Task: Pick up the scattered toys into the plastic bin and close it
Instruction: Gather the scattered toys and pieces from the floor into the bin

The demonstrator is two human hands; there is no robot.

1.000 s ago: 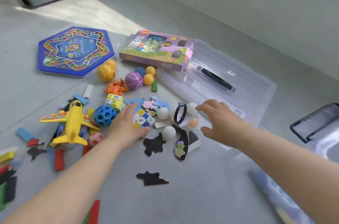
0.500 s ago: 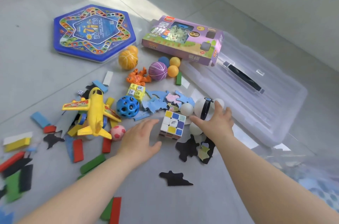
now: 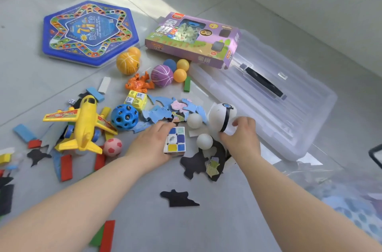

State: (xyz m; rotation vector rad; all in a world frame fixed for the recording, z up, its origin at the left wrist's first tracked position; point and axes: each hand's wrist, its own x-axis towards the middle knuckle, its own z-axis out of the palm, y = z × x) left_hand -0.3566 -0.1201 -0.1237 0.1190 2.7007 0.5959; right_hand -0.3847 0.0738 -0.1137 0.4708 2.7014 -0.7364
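Toys lie scattered over the grey floor. My left hand [image 3: 151,146] grips a colourful puzzle cube [image 3: 175,142] from its left side. My right hand [image 3: 240,138] closes on a white ball with a black band [image 3: 221,116], tilted up off the floor. Two small white balls [image 3: 194,120] sit between my hands. The clear bin lid [image 3: 268,94] with a black handle lies flat on the right. The clear plastic bin [image 3: 351,196] shows only partly at the lower right edge.
A yellow toy plane [image 3: 82,125], a blue holed ball [image 3: 124,117], several small balls, coloured blocks and puzzle pieces crowd the left and middle. A blue hexagonal game board [image 3: 88,32] and a purple chess box [image 3: 194,41] lie farther back. A wall runs behind.
My left hand has moved right and taken hold of the puzzle cube. My right hand has closed on the white banded ball and tipped it up. The camera has drawn closer.
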